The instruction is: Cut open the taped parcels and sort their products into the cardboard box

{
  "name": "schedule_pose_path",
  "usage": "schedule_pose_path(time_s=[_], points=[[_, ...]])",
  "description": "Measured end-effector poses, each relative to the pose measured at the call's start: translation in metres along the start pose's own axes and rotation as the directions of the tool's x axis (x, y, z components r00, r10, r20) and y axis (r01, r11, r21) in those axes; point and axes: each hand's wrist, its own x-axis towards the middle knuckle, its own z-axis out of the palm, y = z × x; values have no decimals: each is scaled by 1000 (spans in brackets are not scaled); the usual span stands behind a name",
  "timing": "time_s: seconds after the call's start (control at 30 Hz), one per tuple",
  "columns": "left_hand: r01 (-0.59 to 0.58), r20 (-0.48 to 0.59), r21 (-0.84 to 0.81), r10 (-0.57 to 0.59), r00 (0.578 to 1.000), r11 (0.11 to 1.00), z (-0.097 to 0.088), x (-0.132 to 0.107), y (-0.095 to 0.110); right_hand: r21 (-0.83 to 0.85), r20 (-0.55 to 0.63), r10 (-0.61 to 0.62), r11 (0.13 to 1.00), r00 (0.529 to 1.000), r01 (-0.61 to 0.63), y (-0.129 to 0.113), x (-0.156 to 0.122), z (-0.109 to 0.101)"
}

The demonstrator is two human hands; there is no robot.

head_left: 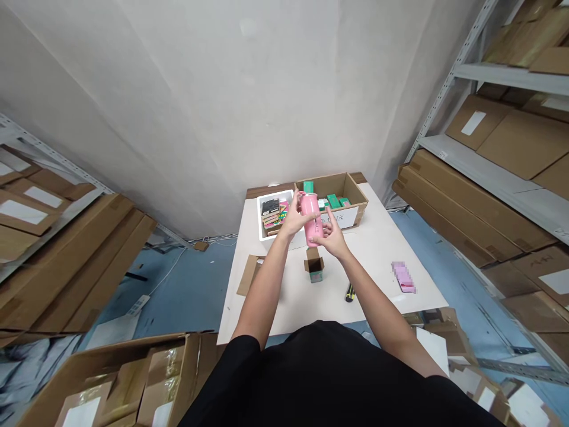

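A pink tumbler [312, 220] with dark lettering on its side is held up above the table between both hands. My left hand [293, 218] is closed around its left and upper side, thumb across the front. From the right, my right hand [333, 238] grips the lower part with thumb and fingers. Just below the tumbler stands a small green and brown carton [316, 273] with its top flaps spread apart. A black and yellow box cutter [349, 293] lies by my right forearm. Near my left forearm is a flat piece of cardboard [247, 277].
At the back of the white table [382, 237] stand a white foam bin [261, 222] with small packs and a large cardboard box [355, 191] with green cartons. A pixelated pink item [403, 277] lies at right. Shelves of boxes flank both sides; an open carton [191, 367] sits front left.
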Motion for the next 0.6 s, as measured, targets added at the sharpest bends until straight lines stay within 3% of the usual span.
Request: schedule_pose_path(time_s=[0.07, 0.17, 0.33, 0.43, 0.6], points=[[24, -15, 1, -24, 1000, 1000, 1, 1, -4, -27, -22, -11, 1000, 1000, 11, -1, 0, -1], [79, 21, -68, -77, 997, 995, 3, 3, -11, 23, 62, 3, 1000, 998, -5, 0, 0, 0], [92, 22, -68, -90, 996, 993, 5, 3, -21, -25, -10, -11, 1000, 1000, 11, 10, -2, 0], [104, 61, -81, -99, 993, 991, 5, 0, -27, 41, 38, 3, 999, 999, -5, 21, -3, -3], [52, 5, 178, -54, 999, 983, -1, -1, -39, -94, -58, 51, 994, 997, -56, 44, -6, -9]])
